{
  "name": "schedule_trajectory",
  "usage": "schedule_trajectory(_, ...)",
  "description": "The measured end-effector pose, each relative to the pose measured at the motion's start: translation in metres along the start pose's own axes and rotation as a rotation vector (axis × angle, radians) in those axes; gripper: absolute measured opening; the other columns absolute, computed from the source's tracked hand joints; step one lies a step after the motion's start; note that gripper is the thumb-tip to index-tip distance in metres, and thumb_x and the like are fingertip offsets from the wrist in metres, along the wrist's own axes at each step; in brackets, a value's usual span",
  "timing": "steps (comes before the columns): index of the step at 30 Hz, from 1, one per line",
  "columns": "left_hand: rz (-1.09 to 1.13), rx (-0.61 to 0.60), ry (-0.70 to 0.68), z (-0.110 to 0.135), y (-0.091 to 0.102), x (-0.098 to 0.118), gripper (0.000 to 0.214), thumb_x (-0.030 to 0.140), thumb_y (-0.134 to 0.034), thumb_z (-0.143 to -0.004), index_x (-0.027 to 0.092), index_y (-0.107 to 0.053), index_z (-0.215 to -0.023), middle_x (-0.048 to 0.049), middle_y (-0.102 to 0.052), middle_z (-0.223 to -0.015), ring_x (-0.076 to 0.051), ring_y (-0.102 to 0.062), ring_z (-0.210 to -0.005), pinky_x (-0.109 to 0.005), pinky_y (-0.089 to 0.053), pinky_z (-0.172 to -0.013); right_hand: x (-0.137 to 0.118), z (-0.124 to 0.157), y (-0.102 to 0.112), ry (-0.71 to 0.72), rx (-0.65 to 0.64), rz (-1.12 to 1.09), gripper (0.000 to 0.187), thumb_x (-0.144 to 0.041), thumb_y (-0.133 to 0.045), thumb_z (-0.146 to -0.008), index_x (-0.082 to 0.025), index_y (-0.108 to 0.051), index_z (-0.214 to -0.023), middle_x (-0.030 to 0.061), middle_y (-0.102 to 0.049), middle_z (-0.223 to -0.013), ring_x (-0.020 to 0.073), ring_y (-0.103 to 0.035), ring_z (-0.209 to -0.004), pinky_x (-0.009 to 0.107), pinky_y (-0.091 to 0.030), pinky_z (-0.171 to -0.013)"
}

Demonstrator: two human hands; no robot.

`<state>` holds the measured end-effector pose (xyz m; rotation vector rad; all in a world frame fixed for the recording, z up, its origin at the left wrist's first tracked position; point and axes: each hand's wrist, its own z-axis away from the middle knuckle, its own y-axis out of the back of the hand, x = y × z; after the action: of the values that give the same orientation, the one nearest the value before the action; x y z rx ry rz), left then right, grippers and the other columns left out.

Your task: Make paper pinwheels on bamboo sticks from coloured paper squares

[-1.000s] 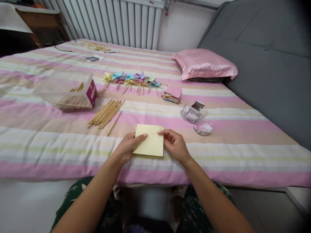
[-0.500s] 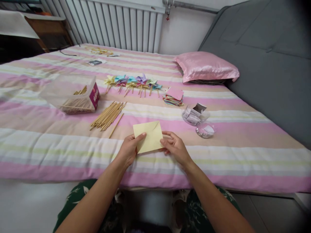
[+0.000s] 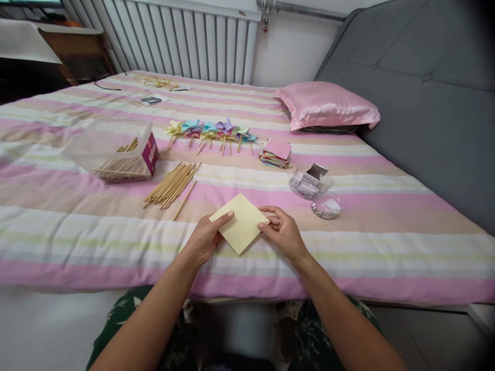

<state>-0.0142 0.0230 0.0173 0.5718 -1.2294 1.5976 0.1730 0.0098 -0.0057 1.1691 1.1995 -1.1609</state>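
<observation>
A pale yellow square of paper (image 3: 240, 224) is held above the near edge of the bed, turned so one corner points toward me. My left hand (image 3: 207, 234) pinches its left corner, thumb on top. At the right corner, my right hand (image 3: 281, 232) grips the paper between thumb and fingers. Bamboo sticks (image 3: 170, 186) lie in a bundle to the left, with a single stick (image 3: 184, 200) apart from them. Beyond the paper is a row of small colourful paper pinwheels (image 3: 211, 130). A stack of coloured paper squares (image 3: 276, 153) sits to their right.
A clear plastic box (image 3: 110, 149) with more sticks stands at left. Two small clear containers, one with packets (image 3: 307, 183) and one with shiny bits (image 3: 327, 207), lie at right. A pink pillow (image 3: 328, 107) rests by the grey headboard (image 3: 417, 103) on the striped bed (image 3: 367, 252).
The yellow paper has been turned from lying nearly square-on to a diamond position. My right hand now holds its right corner; my left hand stays on the left side.
</observation>
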Motion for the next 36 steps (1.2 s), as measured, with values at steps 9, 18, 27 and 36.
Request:
schedule_trajectory(9,0.031,-0.012,0.000,-0.0009,0.0006,0.0021,0.026,0.033,-0.073,-0.069,0.010,-0.070,-0.080,-0.0099,-0.072,-0.083,-0.019,-0.064,-0.074,-0.025,-0.049,-0.067,0.0013,-0.0018,0.0042,0.080,0.050,0.000,0.048,-0.029,-0.064,-0.074,-0.020,-0.048,-0.118,0.0009,-0.065,-0.076,0.0144,-0.061,-0.066,0.025,-0.046,-0.059)
schedule_trajectory(18,-0.045,0.006,0.065,-0.0018,0.0012,0.0016,0.033,0.034,-0.073,-0.068,0.009,-0.071,-0.089,-0.0131,-0.073,-0.085,-0.023,-0.067,-0.075,-0.027,-0.049,-0.064,0.0006,-0.0034,0.0051,0.095,0.105,-0.019,0.048,-0.032,-0.066,-0.073,-0.020,-0.048,-0.116,-0.0019,-0.061,-0.070,0.0133,-0.059,-0.063,0.025,-0.046,-0.058)
schedule_trajectory(27,-0.133,-0.095,0.144,0.0010,0.0028,0.0006,0.031,0.034,-0.075,-0.066,0.008,-0.072,-0.083,-0.0151,-0.073,-0.082,-0.021,-0.066,-0.067,-0.026,-0.048,-0.061,0.0019,-0.0017,0.0019,0.056,0.078,-0.068,0.051,-0.034,-0.068,-0.071,-0.020,-0.049,-0.116,-0.0005,-0.063,-0.074,0.0127,-0.059,-0.063,0.023,-0.045,-0.056)
schedule_trajectory(36,-0.163,-0.089,0.145,0.0013,0.0022,-0.0021,0.034,0.031,-0.079,-0.060,0.008,-0.071,-0.084,-0.0146,-0.073,-0.080,-0.021,-0.066,-0.066,-0.028,-0.050,-0.062,0.0001,-0.0006,-0.0005,0.054,0.101,-0.079,0.049,-0.038,-0.067,-0.072,-0.020,-0.050,-0.115,-0.0007,-0.065,-0.073,0.0119,-0.057,-0.059,0.022,-0.044,-0.051)
